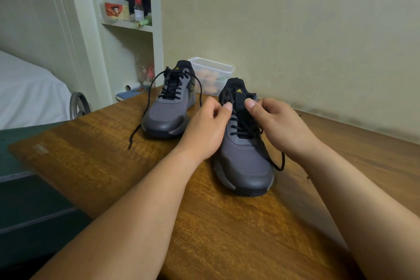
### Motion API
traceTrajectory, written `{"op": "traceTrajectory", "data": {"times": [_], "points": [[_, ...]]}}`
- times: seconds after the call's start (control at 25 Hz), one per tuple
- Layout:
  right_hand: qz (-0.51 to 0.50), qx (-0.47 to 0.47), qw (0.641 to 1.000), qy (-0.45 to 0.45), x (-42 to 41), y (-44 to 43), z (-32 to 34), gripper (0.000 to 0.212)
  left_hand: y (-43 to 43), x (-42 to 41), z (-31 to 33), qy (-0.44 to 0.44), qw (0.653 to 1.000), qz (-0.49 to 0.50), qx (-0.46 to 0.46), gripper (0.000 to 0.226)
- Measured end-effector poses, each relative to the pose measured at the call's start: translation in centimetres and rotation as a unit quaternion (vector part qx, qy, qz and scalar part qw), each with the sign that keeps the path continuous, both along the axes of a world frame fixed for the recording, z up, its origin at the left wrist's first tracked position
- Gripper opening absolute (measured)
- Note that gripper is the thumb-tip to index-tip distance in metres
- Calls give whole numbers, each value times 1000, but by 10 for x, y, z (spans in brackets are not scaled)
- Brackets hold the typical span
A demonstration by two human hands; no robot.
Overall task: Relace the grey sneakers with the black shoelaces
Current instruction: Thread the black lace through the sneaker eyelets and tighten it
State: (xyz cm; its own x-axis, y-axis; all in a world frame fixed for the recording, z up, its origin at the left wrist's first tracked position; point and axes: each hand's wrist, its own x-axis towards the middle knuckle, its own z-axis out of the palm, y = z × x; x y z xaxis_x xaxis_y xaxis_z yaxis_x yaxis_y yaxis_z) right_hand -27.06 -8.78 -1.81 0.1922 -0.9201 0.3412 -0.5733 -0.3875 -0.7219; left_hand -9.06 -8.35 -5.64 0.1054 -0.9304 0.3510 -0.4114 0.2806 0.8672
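While pinching at the top eyelets of the near grey sneaker (245, 166): left hand (204, 129) and right hand (281, 127) either side of the tongue, fingers curled round its black shoelace (247, 125). Sat mid tabletop (113, 166), toe toward camera, loose lace end trailing under right wrist. Just behind-left, far grey sneaker (168, 111), laced, ends dangling, with clear tub (213, 70) behind.

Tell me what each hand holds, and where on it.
Left hand and right hand each appear to pinch the black shoelace of the nearer grey mesh sneaker near its top eyelets, one on each side of the tongue.
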Motion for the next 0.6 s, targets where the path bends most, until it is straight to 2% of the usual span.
{"op": "traceTrajectory", "data": {"times": [0.04, 0.12, 0.2, 0.28, 0.32, 0.36, 0.4, 0.44, 0.52, 0.6], "points": [[0, -2, 1000, -6, -1, -1, 0, 48, 3, 1, 2, -15, 1000, -6, 3, 35], [-7, -1, 1000, -18, -2, -1, 0, 55, 5, 3, 3, 28, 999, -40, 6, 39], [-13, 0, 1000, -23, -3, -1, 0, 57, 2, 1, 3, 156, 986, -59, -1, 32], [-11, 2, 1000, -27, -3, -3, 0, 55, -3, 4, 5, 326, 943, -62, 3, 22], [-10, 3, 999, -30, -4, -3, -1, 54, -5, 7, 5, 390, 918, -64, 8, 19], [-9, 5, 999, -37, -4, -5, -1, 52, -6, 10, 5, 418, 907, -60, 13, 19], [-9, 9, 999, -48, -5, -6, -2, 49, -8, 11, 3, 406, 913, -45, 15, 19], [-8, 14, 998, -60, -5, -7, -2, 45, -9, 11, 1, 358, 933, -28, 12, 19], [-7, 19, 996, -82, -5, -9, -3, 40, -8, 9, -4, 217, 976, -11, -3, 27], [-9, 14, 996, -92, -5, -10, -3, 37, -4, 3, -4, 91, 995, -23, -20, 41]]}}
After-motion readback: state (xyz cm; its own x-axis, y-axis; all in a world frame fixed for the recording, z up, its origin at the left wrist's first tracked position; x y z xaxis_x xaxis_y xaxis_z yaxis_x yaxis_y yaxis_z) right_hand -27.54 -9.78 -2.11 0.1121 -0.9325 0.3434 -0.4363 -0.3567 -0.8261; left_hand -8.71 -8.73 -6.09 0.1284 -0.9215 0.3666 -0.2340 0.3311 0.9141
